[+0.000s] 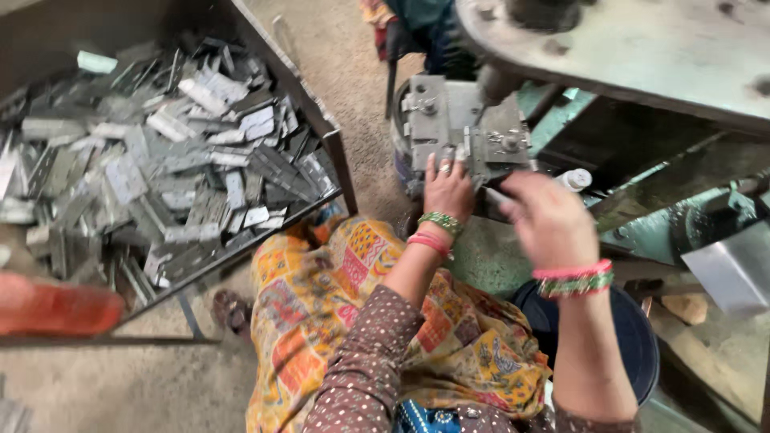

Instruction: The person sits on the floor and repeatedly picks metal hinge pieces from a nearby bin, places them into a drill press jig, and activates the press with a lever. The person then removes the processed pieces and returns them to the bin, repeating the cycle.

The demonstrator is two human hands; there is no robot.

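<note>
My left hand (447,187) rests with fingers spread on the grey metal die block (449,120) of a press machine, touching a small metal piece at its front edge. My right hand (545,216) is blurred, raised just right of the block, fingers curled; whether it holds anything I cannot tell. Both wrists wear pink and green bangles. A large metal tray (333,152) at the left holds several flat grey hinge plates (176,152).
The green press frame (642,48) overhangs at the upper right. A dark round bucket (634,337) sits under my right forearm. A white bottle (573,179) stands beside the block. An orange blurred object (56,309) lies at far left. Patterned cloth covers my lap.
</note>
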